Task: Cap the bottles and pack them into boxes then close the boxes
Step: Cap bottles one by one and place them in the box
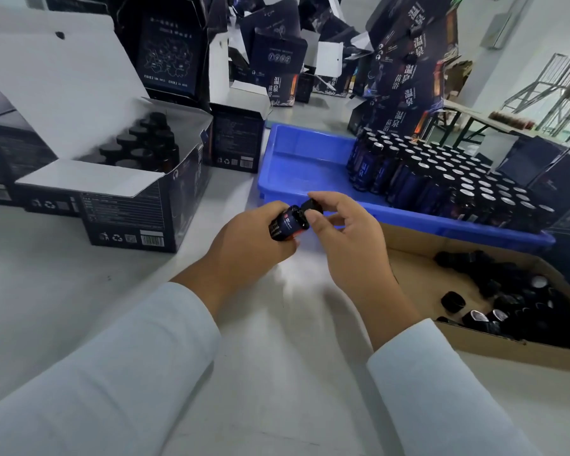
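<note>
White worktop [277, 373], matte, soft glare patch just below the grip. Far right of the grip: plain white wall [537, 37] with a grey box-shaped fitting [500, 29] mounted high. Below it, a green-legged folding table [468, 121], well apart from the grip. Bare metal frame rack [560, 90] beside that. Lighting even, diffuse, source not visible.

Dark bottle [288, 225] with blue-and-red label, black cap [311, 205], bright blue tray [297, 166], brown cardboard box [418, 274] of black caps, white sleeves [139, 366], pale grey table [79, 274]
</note>
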